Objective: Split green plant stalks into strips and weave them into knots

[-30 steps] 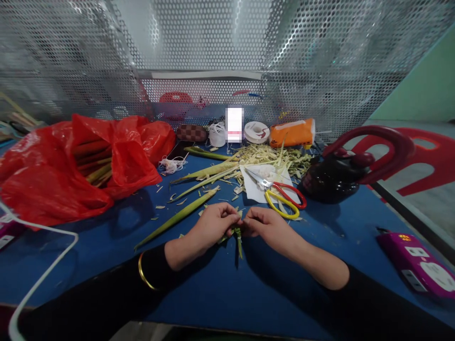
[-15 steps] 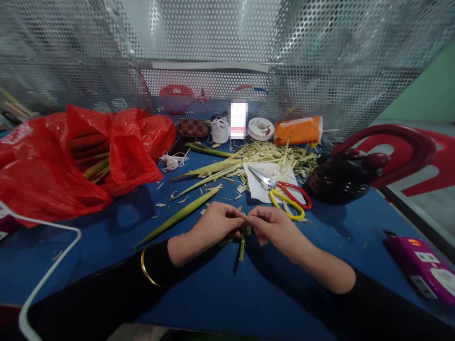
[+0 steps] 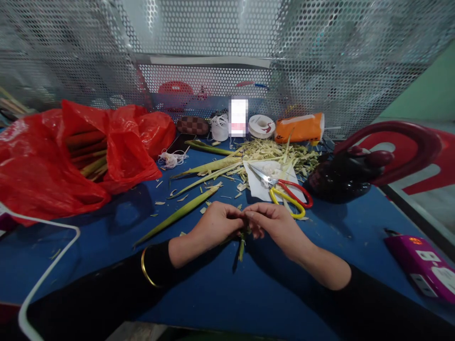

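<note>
My left hand (image 3: 217,222) is closed in a pinch round a small bundle of green plant strips (image 3: 242,250), whose stalk ends stick out below the fingers towards me. Meeting it from the other side, my right hand (image 3: 280,226) has its thumb and fingers pressed together on the same bundle. The fingers hide most of the bundle's upper part. Scissors (image 3: 273,182) with one red and one yellow handle lie open on white paper (image 3: 254,187) just beyond my right hand. A long green husked shoot (image 3: 181,214) rests left of my left hand.
Peelings (image 3: 280,154) are heaped behind the scissors. A red plastic bag (image 3: 131,151) with stalks inside stands left. White string (image 3: 220,128), a ribbon spool (image 3: 262,126) and an orange packet (image 3: 300,128) line the back. At right are a dark pot (image 3: 339,180) and purple power strip (image 3: 419,265).
My right fingers have shifted slightly left and curl more over the bundle, with the lower fingers now spread a little. My left hand stays nearly in place.
</note>
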`<state>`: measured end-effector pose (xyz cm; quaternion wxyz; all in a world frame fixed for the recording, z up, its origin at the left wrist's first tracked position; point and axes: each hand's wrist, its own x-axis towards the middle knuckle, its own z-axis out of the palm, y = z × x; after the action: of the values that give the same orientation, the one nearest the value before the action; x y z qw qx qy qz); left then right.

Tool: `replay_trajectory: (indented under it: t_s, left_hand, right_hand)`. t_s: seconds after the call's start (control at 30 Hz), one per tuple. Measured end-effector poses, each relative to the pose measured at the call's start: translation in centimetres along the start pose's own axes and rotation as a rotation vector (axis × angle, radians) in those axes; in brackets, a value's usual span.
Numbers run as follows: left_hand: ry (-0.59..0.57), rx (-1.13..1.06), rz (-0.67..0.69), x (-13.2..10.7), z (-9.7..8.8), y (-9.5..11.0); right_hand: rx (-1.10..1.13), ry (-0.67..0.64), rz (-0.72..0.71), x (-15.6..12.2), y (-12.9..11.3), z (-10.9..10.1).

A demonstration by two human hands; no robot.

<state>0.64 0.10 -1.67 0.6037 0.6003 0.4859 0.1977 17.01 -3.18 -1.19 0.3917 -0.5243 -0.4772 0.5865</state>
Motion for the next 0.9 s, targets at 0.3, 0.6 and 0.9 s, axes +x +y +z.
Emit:
replay_trajectory:
  t_s: [0.3, 0.6, 0.9]
  left_hand:
    - [0.025, -0.114, -0.095, -0.3, 0.4, 1.1]
    - [-0.043, -0.198, -0.102, 0.1, -0.1, 0.9]
    - [-0.031, -0.217, -0.157, 0.1, -0.6, 1.5]
  right_hand:
    - [-0.304, 0.061, -0.232, 0.6, -0.7, -2.5]
    - [-0.486, 0.000, -0.216, 0.8, 0.5, -2.2]
    - [-0.415, -0.107, -0.103, 0.7, 0.4, -2.2]
